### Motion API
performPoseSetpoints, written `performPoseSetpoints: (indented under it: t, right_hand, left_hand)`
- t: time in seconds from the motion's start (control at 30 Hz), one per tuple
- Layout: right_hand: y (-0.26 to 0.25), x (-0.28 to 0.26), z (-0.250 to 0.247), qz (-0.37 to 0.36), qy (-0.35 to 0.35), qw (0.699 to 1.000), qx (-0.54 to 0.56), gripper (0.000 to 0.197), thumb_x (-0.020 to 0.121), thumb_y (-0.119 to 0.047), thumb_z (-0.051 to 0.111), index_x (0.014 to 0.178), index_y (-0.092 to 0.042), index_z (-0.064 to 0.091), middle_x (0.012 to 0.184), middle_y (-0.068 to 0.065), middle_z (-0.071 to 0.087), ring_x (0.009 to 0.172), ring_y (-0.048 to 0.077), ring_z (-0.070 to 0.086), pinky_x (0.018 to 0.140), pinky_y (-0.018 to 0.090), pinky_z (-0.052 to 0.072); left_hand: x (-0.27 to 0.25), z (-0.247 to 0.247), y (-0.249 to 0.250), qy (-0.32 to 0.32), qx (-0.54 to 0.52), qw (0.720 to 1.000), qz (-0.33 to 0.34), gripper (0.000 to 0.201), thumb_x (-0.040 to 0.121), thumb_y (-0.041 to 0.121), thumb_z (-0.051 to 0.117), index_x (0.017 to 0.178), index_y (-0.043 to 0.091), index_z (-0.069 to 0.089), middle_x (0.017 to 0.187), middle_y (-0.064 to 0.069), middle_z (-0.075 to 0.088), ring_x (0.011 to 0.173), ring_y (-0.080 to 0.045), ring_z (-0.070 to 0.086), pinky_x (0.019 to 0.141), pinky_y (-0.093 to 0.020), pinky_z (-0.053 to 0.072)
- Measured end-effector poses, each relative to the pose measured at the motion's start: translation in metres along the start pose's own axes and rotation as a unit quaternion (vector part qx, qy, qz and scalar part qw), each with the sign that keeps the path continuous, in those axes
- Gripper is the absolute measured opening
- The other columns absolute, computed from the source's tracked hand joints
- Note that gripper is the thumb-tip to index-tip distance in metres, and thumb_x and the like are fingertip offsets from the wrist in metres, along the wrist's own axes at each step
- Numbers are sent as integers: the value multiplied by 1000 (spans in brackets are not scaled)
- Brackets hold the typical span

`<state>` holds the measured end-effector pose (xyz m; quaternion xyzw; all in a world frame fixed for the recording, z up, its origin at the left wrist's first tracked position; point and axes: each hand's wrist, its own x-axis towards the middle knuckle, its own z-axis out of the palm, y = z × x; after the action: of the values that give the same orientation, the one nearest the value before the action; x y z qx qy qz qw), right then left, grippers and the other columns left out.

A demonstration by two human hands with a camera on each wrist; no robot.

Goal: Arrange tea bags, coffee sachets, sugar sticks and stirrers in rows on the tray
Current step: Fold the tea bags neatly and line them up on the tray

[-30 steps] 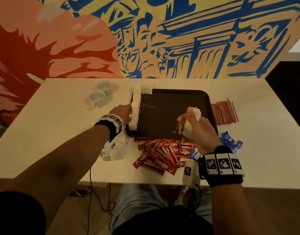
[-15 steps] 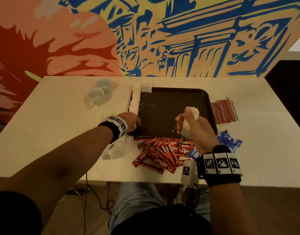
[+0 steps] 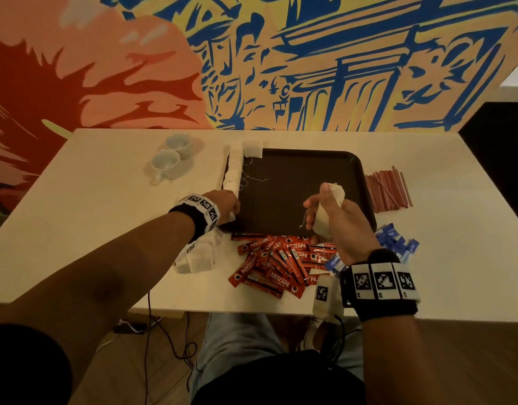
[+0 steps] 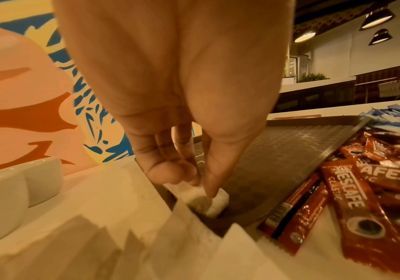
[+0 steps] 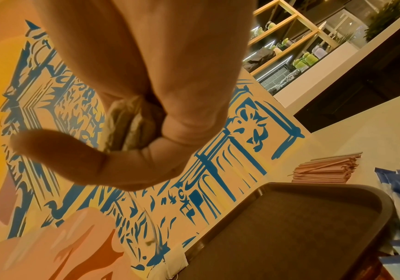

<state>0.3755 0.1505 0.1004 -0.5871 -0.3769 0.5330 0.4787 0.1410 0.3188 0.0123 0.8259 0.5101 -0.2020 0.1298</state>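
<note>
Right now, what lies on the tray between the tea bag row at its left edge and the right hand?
Bare tray floor, crossed only by loose strings trailing from the tea bag row. The right hand holds tea bags above it. The head view shows this.

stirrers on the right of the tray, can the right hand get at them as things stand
Probably not yet. The path to the stirrers looks free, with bare table beside the tray, but the right hand grips a bunch of tea bags, so its fingers are occupied until it sets them down.
</note>
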Motion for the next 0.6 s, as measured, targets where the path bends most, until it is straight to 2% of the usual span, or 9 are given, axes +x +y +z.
performPoseSetpoints:
  t: [0.2, 0.33, 0.4, 0.47, 0.6]
  right_hand:
    - [1, 0, -1, 11, -9, 1000, 12, 49, 101, -53, 43, 98, -10, 66, 79, 8, 63, 73, 17, 63, 54, 32, 53]
    - [1, 2, -2, 44, -23, 998, 44, 48, 99, -53, 50, 103, -8, 65, 80, 11, 64, 76, 21, 63, 55, 35, 55]
    - [1, 3, -2, 66, -37, 995, 66, 40, 101, -46, 51, 107, -8, 63, 81, 11, 64, 78, 23, 64, 55, 35, 55]
    - [1, 2, -2, 85, -55, 991, 87, 31, 103, -36, 49, 111, -8, 62, 84, 12, 65, 80, 24, 64, 57, 35, 57]
    - [1, 1, -4, 99, -86, 985, 114, 30, 105, -17, 35, 117, -5, 60, 92, 17, 65, 83, 26, 66, 62, 35, 59]
  left_hand:
    - [1, 0, 1, 0, 8, 1000, 14, 31, 94, 25, 66, 125, 29, 65, 134, -5, 56, 118, -28, 58, 100, -38, 50]
    - [3, 1, 2, 18, 8, 999, 29, 26, 93, 18, 65, 116, 29, 67, 128, -2, 56, 113, -26, 58, 86, -31, 47]
    - [4, 2, 2, 17, 13, 999, 32, 26, 93, 17, 65, 115, 30, 67, 128, -1, 56, 113, -26, 58, 85, -29, 45]
    - [4, 3, 2, 10, 23, 999, 31, 28, 93, 17, 65, 118, 30, 68, 129, -2, 57, 114, -26, 59, 89, -31, 48]
    - [3, 4, 2, -9, 26, 999, 27, 29, 93, 16, 64, 118, 29, 71, 127, -2, 60, 111, -26, 61, 92, -33, 52]
